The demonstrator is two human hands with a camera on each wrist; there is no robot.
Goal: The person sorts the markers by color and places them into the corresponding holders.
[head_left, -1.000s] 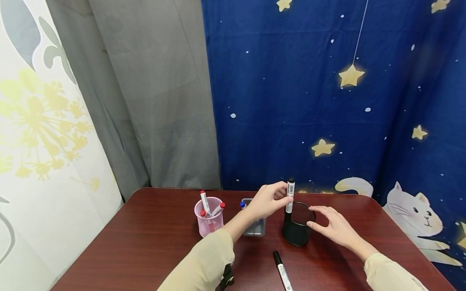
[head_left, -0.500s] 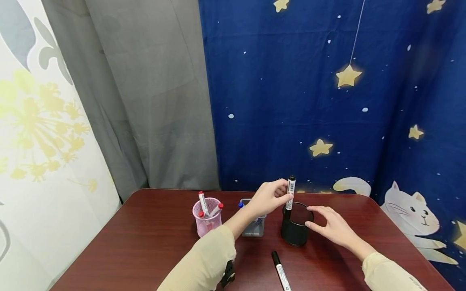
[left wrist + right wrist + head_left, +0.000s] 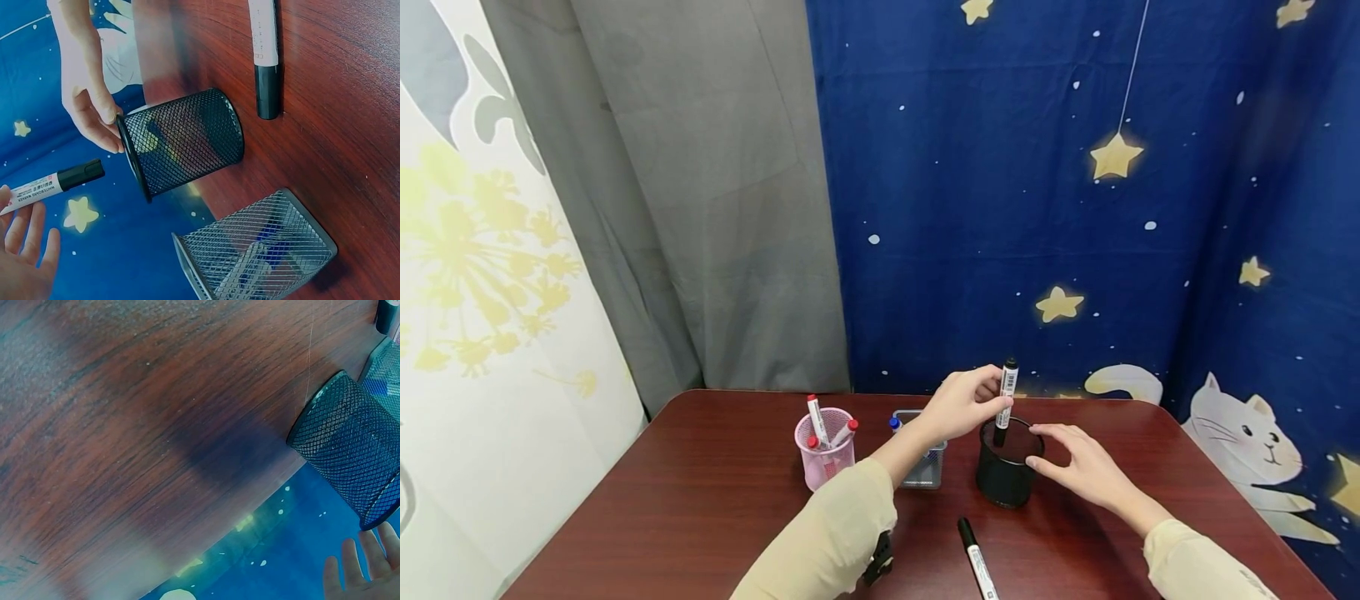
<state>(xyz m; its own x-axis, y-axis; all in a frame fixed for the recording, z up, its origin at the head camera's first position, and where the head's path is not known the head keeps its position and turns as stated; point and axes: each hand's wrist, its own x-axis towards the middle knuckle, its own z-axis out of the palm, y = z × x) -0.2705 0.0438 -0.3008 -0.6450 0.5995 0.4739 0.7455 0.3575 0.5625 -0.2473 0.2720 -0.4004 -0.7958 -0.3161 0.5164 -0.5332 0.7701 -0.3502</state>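
Note:
My left hand (image 3: 966,404) pinches a black-and-white whiteboard marker (image 3: 1007,393) upright over the black mesh pen cup (image 3: 1004,482). In the left wrist view, the marker's black cap (image 3: 81,175) points toward the cup's mouth, a short gap from the rim. On the cup's right side, my right hand (image 3: 1086,467) touches the rim with thumb and fingertips spread apart. The right wrist view shows its straight fingers (image 3: 372,553) right at the rim. No marker shows inside the black cup's mesh. A second black marker (image 3: 977,560) lies on the table in front of it.
Left of the black cup stands a grey mesh holder (image 3: 925,477) with blue markers inside, partly behind my left forearm. A pink mesh cup (image 3: 829,468) with several red-capped markers is farther left. The dark red wooden table (image 3: 715,492) backs onto curtains.
My left hand has shifted the marker slightly to the right and up, from the cup's left rim to over its mouth. The right hand stays at the rim.

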